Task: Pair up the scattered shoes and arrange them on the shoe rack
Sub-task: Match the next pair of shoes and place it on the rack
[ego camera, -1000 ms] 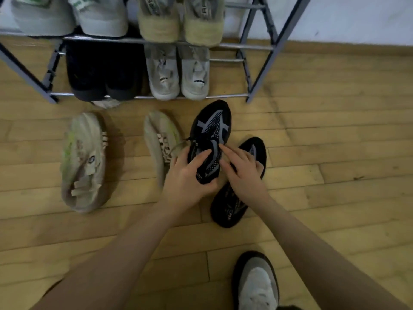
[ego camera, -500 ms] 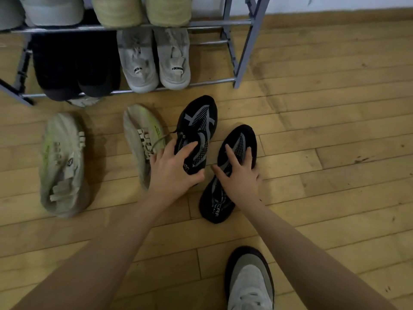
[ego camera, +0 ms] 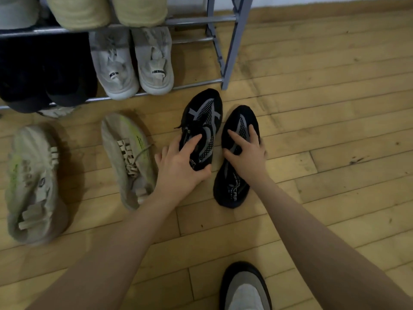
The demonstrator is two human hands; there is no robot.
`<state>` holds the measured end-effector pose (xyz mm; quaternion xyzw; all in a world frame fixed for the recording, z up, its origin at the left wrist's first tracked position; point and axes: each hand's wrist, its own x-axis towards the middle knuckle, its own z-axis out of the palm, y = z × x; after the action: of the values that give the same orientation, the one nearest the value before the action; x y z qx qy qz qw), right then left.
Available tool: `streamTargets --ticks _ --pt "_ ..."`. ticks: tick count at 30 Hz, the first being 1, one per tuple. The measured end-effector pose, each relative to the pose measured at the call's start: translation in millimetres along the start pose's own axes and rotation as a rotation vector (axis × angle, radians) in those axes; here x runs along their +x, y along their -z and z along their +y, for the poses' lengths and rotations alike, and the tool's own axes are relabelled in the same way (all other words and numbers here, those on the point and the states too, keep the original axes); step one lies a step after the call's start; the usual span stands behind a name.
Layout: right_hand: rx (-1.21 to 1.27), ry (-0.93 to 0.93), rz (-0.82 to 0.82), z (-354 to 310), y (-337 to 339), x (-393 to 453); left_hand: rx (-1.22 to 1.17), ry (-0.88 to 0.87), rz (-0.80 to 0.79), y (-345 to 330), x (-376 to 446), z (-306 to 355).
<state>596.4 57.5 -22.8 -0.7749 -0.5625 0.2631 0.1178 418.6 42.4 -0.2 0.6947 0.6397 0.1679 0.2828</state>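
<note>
Two black shoes lie side by side on the wood floor [ego camera: 335, 90], just in front of the rack [ego camera: 232, 48], toes toward it. L hand [ego camera: 181, 166] grips the left black shoe [ego camera: 205, 117] at its heel end: thumb curled round the heel's right side, index finger laid over the opening, other fingers wrapped on the far side (mostly hidden). R hand [ego camera: 248, 157] rests on the right black shoe [ego camera: 237, 186], fingers spread and curled over its mid part, thumb on the inner edge. The two shoes sit just apart, the right one lying further back. White lettering on the right shoe's insole is partly covered; "CAR" or similar shows, rest can't be read.

Left of these, two beige shoes w/ neon-green patches lie on the floor: one [ego camera: 127, 153] just beside the L hand, its laces loose, small dark print on the green patch too small to read; the other [ego camera: 31, 182] well apart toward the left edge.

On the rack's lower shelf: a grey pair [ego camera: 131, 63], heel tabs outward, tabs reading "#DESIGN" and a cut-off "NED" (blurred), and a black pair [ego camera: 44, 72] beside them. Upper shelf holds a cream pair [ego camera: 107, 10], heels out. The person's own shoe [ego camera: 244, 289], grey w/ black rim, shows at the bottom edge.
</note>
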Motion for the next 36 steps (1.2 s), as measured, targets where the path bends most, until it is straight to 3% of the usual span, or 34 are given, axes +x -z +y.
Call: streamTargets --ticks 4,6,9,15,22,28,33,36 --pt "0.011 0.070 0.023 4 6 -19 0.296 -0.008 -0.153 -14 6 3" --pt "0.070 0.155 0.069 8 10 -39 0.433 -0.112 -0.106 -15 -3 -1" --pt "0.052 0.287 0.094 17 4 -72 0.511 -0.255 -0.127 -13 -11 -9" --pt "-0.224 0.228 -0.028 22 -15 -82 0.574 -0.212 -0.296 -15 -2 0" --pt "-0.108 0.225 -0.069 19 -21 -82 0.526 -0.231 -0.373 -12 15 -8" --pt "-0.051 0.207 -0.132 19 -14 -78 0.343 -0.231 -0.438 1 14 -17" --pt "0.156 0.210 0.013 7 15 -87 0.172 -0.219 -0.270 19 -7 -7" --pt "0.206 0.341 0.125 -12 38 -99 0.160 -0.269 -0.184 40 -20 5"
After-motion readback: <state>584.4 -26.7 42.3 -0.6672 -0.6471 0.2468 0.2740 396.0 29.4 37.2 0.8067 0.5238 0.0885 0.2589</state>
